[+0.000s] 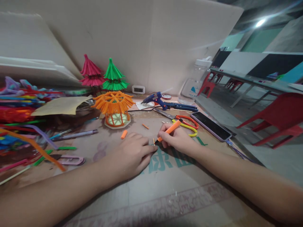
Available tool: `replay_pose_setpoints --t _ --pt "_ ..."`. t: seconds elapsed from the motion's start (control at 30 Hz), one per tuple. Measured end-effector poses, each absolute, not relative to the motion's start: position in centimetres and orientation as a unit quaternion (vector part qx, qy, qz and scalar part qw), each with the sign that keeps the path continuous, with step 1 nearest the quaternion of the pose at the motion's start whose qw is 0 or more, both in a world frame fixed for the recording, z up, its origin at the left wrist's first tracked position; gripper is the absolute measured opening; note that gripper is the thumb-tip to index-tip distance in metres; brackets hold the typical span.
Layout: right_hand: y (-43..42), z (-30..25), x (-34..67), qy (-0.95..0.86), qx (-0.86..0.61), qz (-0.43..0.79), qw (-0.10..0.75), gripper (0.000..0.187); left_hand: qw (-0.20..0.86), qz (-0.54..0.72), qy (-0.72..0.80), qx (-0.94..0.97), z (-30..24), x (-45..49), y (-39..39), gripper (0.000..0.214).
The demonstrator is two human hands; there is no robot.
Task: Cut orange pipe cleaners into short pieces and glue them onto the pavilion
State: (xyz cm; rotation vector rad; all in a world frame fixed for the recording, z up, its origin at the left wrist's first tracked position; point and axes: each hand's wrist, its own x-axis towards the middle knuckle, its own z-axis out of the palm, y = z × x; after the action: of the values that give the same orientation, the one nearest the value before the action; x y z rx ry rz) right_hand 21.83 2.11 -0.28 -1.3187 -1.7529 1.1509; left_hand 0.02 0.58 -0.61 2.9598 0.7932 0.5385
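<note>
My right hand [178,138] is closed round an orange pen [170,130], its tip pressed to the cardboard sheet [165,186]. My left hand [132,154] rests palm down beside the tip, fingers curled and pinching a tiny orange piece [153,141] upright on the sheet. An orange pen cap [124,134] lies just beyond my left hand. A small orange stick [145,126] lies further back. Behind it stands an orange pipe-cleaner pavilion [115,107].
A pink [91,72] and a green tiered pipe-cleaner roof [115,75] stand at the back wall. Piled pipe cleaners [21,110] fill the left. A blue glue gun [156,99], scissors [187,123], a phone [210,126] and a clear bottle [195,83] lie right. Pink-handled scissors [71,160] lie near left.
</note>
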Motion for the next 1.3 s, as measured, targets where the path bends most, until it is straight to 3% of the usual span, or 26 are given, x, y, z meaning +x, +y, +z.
replay_pose_setpoints --t 1.3 --pt "2.14 -0.44 21.76 -0.654 -0.514 0.420 0.362 0.020 0.006 0.163 0.253 0.954 -0.72 0.12 0.65 0.031"
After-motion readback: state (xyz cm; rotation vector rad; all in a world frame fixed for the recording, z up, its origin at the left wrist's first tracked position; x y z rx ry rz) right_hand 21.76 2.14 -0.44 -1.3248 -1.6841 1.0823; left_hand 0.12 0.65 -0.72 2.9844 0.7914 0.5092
